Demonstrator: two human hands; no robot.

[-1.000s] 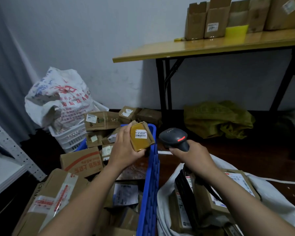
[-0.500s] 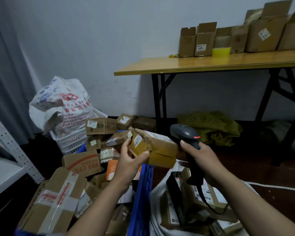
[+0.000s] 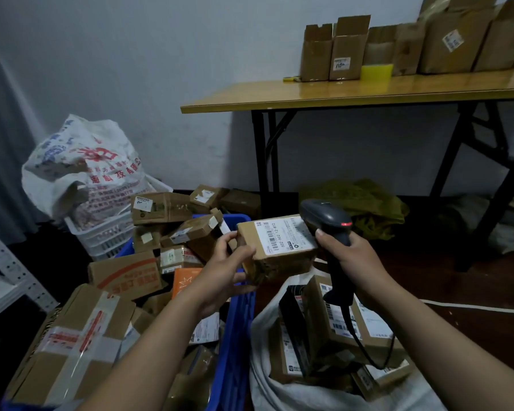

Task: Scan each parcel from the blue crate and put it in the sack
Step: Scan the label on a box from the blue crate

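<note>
My left hand (image 3: 223,269) grips a small brown parcel (image 3: 275,256) by its left end, with its white barcode label facing up. My right hand (image 3: 353,259) holds a black handheld scanner (image 3: 327,219) by the handle; its head sits right above the label's right edge and a red light glows on it. Both hover between the blue crate (image 3: 235,336), packed with several cardboard parcels at lower left, and the white sack (image 3: 282,390) at lower right, which holds several labelled boxes.
A white basket (image 3: 101,235) with a printed white bag (image 3: 86,170) stands behind the crate. A wooden folding table (image 3: 353,91) at the right carries several open cartons. A green sack (image 3: 356,203) lies under it. White shelving (image 3: 0,280) is at the left.
My left hand turned the parcel so its barcode label now faces up and carried it right, off the crate. The scanner head came down next to the label.
</note>
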